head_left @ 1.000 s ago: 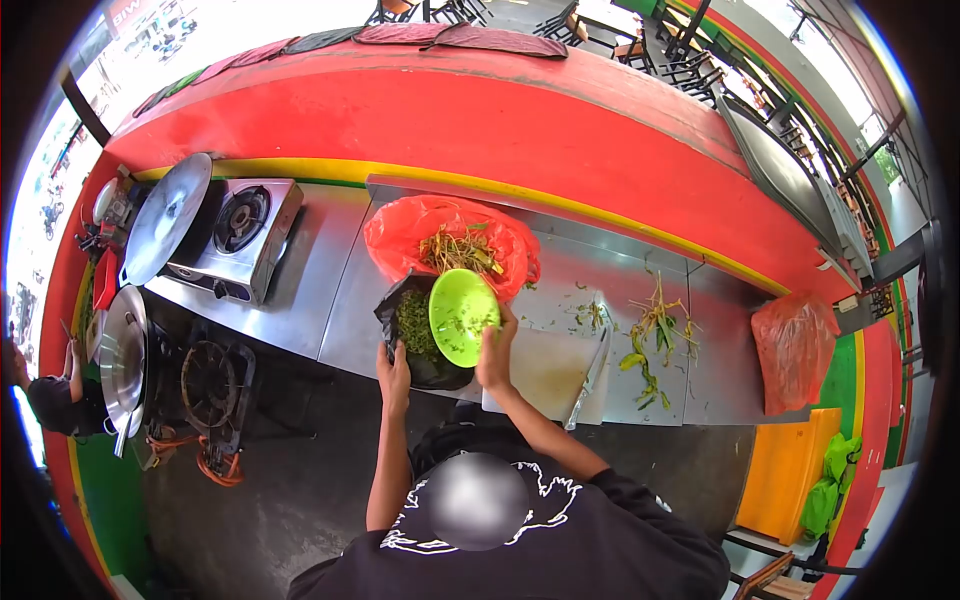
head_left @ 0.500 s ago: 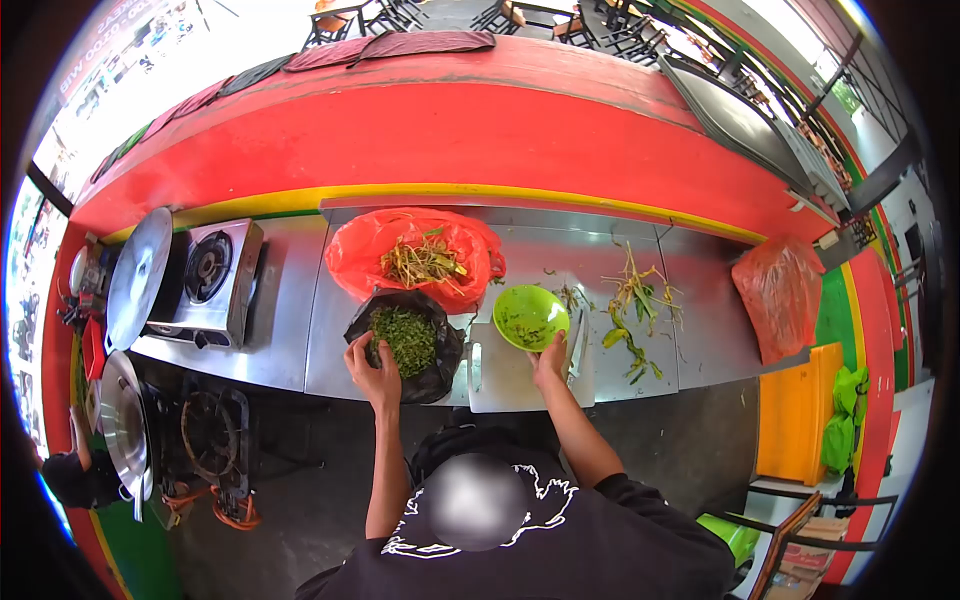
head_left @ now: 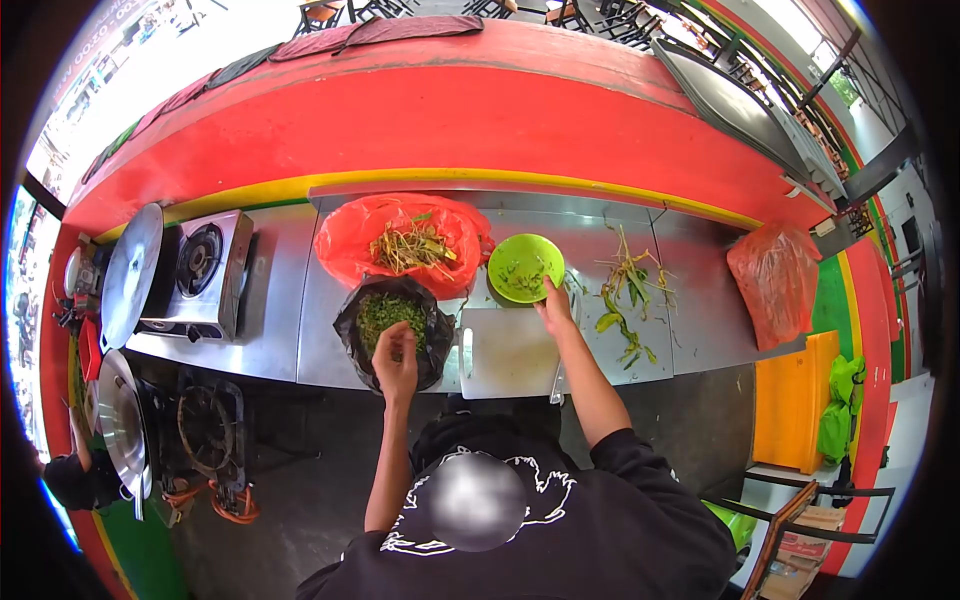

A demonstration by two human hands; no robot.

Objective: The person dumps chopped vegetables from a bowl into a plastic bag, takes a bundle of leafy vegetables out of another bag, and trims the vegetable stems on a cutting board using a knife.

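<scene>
A lime-green bowl (head_left: pixel 513 286) with bits of chopped greens in it is tilted toward me behind the cutting board. My right hand (head_left: pixel 553 308) grips its near right rim. Over the black plastic bag (head_left: pixel 432 365), full of finely chopped greens (head_left: pixel 378 312), my left hand (head_left: pixel 397 367) hovers at the near side with its fingers curled together. What those fingers hold, if anything, is hidden. The white cutting board (head_left: pixel 508 358) lies between the hands, and a knife (head_left: pixel 559 380) rests along its right edge.
Behind the black bag sits a red plastic bag (head_left: pixel 345 235) with stalks and roots (head_left: pixel 412 248). Loose trimmings (head_left: pixel 630 290) lie on the steel counter (head_left: pixel 700 300) to the right, before another red bag (head_left: pixel 770 280). A gas stove (head_left: pixel 205 270) and woks (head_left: pixel 122 420) stand at left.
The bowl has moved farther from me, past the board's back edge, in my right hand. My left hand has shifted from the bag's left side to its near middle, and its fingers have curled in.
</scene>
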